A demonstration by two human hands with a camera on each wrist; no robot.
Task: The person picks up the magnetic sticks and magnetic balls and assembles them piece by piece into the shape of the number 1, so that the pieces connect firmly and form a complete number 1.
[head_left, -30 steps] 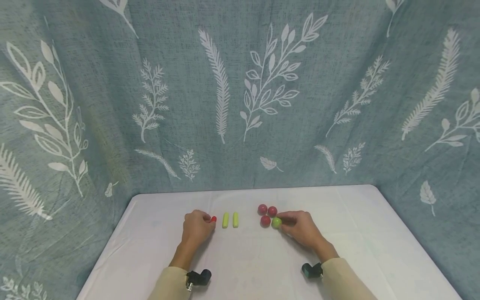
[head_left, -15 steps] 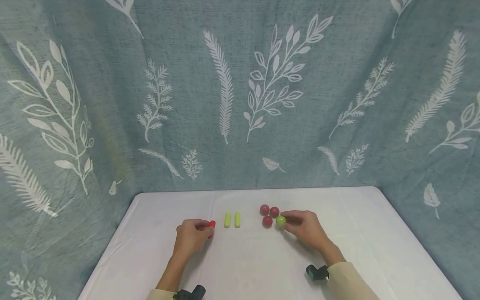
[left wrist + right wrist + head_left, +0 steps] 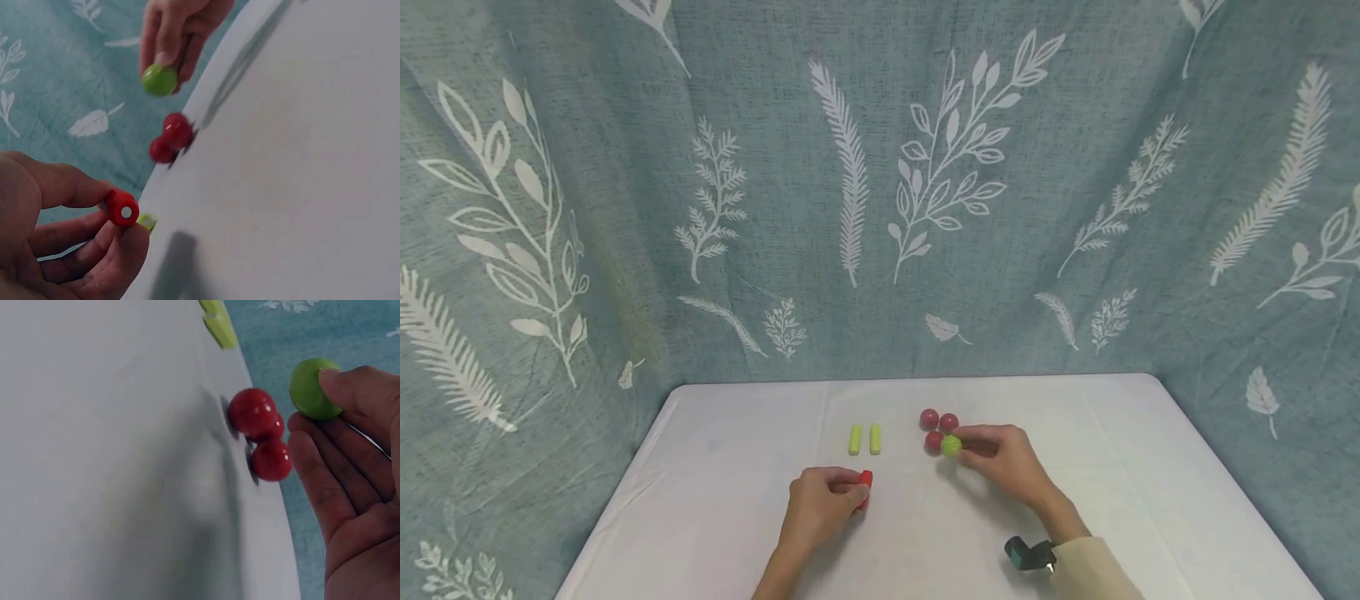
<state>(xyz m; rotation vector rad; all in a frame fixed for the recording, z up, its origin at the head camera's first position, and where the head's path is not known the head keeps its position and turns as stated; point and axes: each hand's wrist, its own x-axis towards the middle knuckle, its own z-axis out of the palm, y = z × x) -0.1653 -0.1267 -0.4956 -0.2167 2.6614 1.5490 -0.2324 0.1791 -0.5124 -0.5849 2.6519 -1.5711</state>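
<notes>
Since half a second ago, our left hand [image 3: 820, 507] has come across to the right and closer to us, bringing the red stick [image 3: 867, 477], while our right hand [image 3: 1009, 462] has shifted the green ball [image 3: 951, 446] slightly left. We pinch the stick between the left thumb and fingers, tilted, nearer us than the two yellow-green sticks [image 3: 855, 440], which lie side by side, just apart, on the white table [image 3: 737, 450]. From the left wrist, we see a round white spot on the red stick's end. Our right thumb and fingertips grip the ball, which both wrist views show lifted off the table, close to three red balls [image 3: 933, 442] resting in a tight cluster. We wear a pale sleeve [image 3: 1093, 567] on the right arm, with a black camera [image 3: 1030, 554] at the wrist. Behind the table hangs a blue-green curtain [image 3: 767, 192] printed with white leaves.
</notes>
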